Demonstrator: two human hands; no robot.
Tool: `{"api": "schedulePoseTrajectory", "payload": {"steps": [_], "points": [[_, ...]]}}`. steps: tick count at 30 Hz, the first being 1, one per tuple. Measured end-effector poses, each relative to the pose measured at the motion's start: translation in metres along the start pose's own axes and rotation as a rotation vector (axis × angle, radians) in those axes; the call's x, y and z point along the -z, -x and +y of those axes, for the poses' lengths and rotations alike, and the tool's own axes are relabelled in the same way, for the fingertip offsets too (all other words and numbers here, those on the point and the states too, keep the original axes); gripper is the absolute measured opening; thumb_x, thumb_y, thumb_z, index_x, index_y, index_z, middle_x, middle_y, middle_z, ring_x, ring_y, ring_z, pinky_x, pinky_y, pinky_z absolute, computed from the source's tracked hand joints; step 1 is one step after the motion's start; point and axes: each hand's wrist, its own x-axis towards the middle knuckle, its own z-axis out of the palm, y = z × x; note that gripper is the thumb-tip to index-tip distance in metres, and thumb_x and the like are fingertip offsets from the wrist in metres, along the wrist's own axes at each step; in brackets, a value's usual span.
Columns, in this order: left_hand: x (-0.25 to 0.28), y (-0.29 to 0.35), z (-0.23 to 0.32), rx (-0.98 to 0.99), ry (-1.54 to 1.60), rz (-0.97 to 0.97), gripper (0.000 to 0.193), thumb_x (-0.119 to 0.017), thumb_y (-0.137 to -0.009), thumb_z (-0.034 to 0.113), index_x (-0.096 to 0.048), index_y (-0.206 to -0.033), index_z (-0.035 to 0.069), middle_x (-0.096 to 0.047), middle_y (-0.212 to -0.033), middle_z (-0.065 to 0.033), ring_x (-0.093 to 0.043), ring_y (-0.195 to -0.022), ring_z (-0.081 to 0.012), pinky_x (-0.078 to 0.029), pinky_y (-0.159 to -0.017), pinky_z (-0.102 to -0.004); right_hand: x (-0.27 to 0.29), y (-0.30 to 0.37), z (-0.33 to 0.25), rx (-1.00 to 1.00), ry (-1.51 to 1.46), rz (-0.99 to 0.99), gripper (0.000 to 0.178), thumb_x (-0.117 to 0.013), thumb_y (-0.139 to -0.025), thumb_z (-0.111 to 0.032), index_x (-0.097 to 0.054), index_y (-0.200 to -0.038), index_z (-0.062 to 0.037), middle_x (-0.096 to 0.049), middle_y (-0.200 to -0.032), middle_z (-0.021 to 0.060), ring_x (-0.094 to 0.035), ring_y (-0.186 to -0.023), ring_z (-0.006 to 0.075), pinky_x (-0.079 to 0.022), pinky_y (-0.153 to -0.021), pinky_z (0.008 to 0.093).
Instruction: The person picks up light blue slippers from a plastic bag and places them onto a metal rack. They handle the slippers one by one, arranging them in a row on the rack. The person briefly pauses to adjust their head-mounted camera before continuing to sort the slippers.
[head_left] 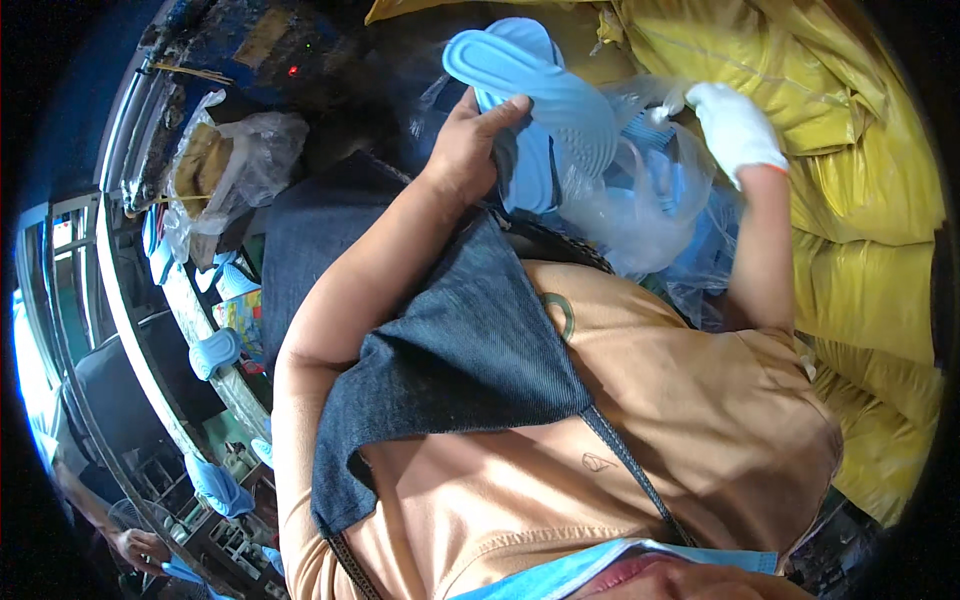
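Observation:
My bare left hand grips light-blue slippers that lie crossed over one another, its thumb pressed on top. A dark band shows beside the fingers on the lower slipper. To the right, my right hand wears a white glove and has its fingertips closed on the gathered top of a clear plastic bag. More blue things show through the bag's film; their shape is partly hidden. The bag sits close to the slippers, between my two forearms. A dark denim apron covers part of my front.
Yellow plastic sacks are piled along the right. At the left stands an open clear bag with something brownish inside. Beyond it, blue slipper pieces rest along a long rail, and another person's hand appears at the lower left.

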Motion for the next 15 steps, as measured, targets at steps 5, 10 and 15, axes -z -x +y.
{"api": "schedulePoseTrajectory", "payload": {"steps": [5,10,15], "points": [[-0.007,0.001,0.015,-0.057,0.025,-0.052,0.042,-0.068,-0.09,0.01,-0.049,-0.128,0.005,-0.061,-0.119,-0.0087,-0.058,-0.112,-0.0245,-0.046,-0.1,-0.0426,-0.009,0.016,-0.052,0.205,-0.684,0.068,0.072,-0.075,-0.082,-0.037,-0.044,-0.139,-0.0071,-0.057,-0.13,0.0249,-0.058,-0.119,0.0344,-0.047,-0.098,0.0395],[0.01,0.0,0.016,-0.086,0.024,-0.048,0.044,-0.062,-0.096,0.027,-0.048,-0.133,0.007,-0.059,-0.125,-0.0092,-0.056,-0.117,-0.0258,-0.044,-0.103,-0.0439,-0.005,0.005,-0.057,0.187,-1.208,-0.087,0.037,-0.071,-0.084,-0.015,-0.056,-0.117,-0.0064,-0.063,-0.103,0.0048,-0.06,-0.086,0.0124,-0.053,-0.075,0.0304],[0.011,-0.003,0.017,0.072,0.124,-0.026,0.074,-0.026,-0.099,0.065,-0.044,-0.143,0.009,-0.053,-0.138,-0.0138,-0.05,-0.128,-0.0317,-0.036,-0.111,-0.0489,0.098,0.015,-0.039,0.632,-1.174,0.185,0.035,-0.069,-0.082,-0.01,-0.062,-0.115,-0.001,-0.066,-0.107,0.0089,-0.064,-0.095,0.0163,-0.052,-0.083,0.0306]]}}
